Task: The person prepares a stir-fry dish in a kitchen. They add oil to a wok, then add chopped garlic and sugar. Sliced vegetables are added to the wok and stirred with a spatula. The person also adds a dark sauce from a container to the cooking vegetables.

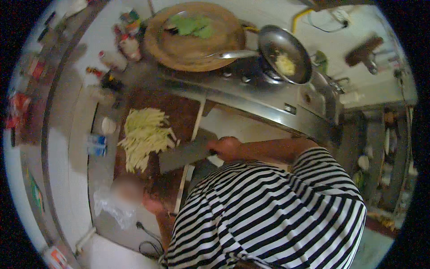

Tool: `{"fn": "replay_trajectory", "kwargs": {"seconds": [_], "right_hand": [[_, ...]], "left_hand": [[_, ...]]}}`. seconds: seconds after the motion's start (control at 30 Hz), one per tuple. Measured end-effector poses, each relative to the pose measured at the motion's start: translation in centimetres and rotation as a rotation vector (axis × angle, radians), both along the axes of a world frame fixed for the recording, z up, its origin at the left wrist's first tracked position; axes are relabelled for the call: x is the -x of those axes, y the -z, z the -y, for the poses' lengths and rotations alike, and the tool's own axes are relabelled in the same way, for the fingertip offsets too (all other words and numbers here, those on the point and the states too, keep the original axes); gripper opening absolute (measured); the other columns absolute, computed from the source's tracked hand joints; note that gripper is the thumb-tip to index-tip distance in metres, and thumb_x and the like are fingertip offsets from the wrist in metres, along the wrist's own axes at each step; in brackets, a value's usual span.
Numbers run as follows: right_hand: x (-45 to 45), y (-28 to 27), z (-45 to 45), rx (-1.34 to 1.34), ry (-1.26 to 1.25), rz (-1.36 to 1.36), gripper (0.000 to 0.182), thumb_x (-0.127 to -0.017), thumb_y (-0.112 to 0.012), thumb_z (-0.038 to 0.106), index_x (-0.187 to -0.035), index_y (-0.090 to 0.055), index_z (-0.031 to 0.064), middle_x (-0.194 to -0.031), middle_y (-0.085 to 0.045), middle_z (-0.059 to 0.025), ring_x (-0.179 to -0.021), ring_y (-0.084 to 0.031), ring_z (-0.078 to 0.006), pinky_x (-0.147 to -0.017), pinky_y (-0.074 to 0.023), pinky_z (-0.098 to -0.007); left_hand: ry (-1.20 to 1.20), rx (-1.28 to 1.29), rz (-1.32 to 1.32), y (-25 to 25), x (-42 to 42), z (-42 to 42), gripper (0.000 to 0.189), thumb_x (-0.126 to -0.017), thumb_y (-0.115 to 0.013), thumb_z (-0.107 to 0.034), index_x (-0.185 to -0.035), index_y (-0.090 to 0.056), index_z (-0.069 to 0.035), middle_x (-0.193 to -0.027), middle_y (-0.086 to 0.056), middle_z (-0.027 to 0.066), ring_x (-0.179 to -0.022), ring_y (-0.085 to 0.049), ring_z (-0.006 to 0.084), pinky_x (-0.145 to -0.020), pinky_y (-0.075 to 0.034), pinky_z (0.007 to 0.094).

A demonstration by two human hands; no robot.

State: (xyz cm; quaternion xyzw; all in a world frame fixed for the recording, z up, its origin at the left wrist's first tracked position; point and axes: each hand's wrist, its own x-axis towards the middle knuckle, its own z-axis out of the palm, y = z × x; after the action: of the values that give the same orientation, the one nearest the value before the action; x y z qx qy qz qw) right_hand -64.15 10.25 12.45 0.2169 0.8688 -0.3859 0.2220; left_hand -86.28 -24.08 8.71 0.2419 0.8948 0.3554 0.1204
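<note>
My right hand [228, 148] grips the handle of a cleaver [188, 151], its broad blade reaching left over the edge of a dark brown cutting board [181, 107]. Just beyond the blade, a heap of pale green vegetable strips [147, 134] lies on the board. My left hand [153, 203] is at the near end of the board, beside a clear plastic bag [117, 212]. Blur covers the area by its fingers, so whether it holds anything cannot be made out.
A frying pan [265, 37] with pale yellow food sits tilted over the stove [255, 97]. Left of it, a large round wooden lid [195, 62] carries green leaves [198, 25]. Bottles [111, 80] line the counter's back. A black cord [147, 232] lies near my left arm.
</note>
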Motion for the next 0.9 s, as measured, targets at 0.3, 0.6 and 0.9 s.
{"fn": "replay_trajectory", "kwargs": {"seconds": [0.3, 0.6, 0.9], "right_hand": [[5.2, 0.8, 0.1, -0.217, 0.305, -0.297, 0.035, -0.080, -0.060, 0.019, -0.111, -0.048, 0.0118, -0.098, -0.059, -0.0187, -0.089, -0.058, -0.0399, -0.075, -0.0473, -0.0478], [13.0, 10.6, 2.2, -0.354, 0.135, -0.203, 0.030, -0.093, -0.042, 0.021, -0.120, -0.049, 0.0087, -0.091, -0.060, -0.0193, -0.081, -0.060, -0.0321, -0.070, -0.0500, -0.0443], [16.0, 10.8, 2.5, -0.367, -0.153, -0.169, 0.033, -0.090, -0.049, 0.019, -0.121, -0.050, 0.0060, -0.100, -0.059, -0.0179, -0.088, -0.059, -0.0318, -0.074, -0.0502, -0.0438]], "left_hand": [[0.068, 0.193, -0.310, 2.1, -2.1, -2.3, 0.034, -0.083, -0.055, -0.012, -0.115, -0.057, -0.001, -0.124, -0.052, 0.0218, -0.116, -0.046, 0.0393, -0.101, -0.036, 0.0453], [0.049, 0.483, -0.109, -0.2, -6.1, -2.0, 0.038, -0.089, -0.056, -0.017, -0.124, -0.053, -0.003, -0.135, -0.043, 0.0205, -0.124, -0.041, 0.0355, -0.103, -0.035, 0.0443], [0.208, 0.313, -0.172, 2.1, -4.2, -8.7, 0.038, -0.087, -0.057, -0.019, -0.121, -0.055, -0.003, -0.129, -0.046, 0.0198, -0.118, -0.045, 0.0350, -0.099, -0.038, 0.0439]]}}
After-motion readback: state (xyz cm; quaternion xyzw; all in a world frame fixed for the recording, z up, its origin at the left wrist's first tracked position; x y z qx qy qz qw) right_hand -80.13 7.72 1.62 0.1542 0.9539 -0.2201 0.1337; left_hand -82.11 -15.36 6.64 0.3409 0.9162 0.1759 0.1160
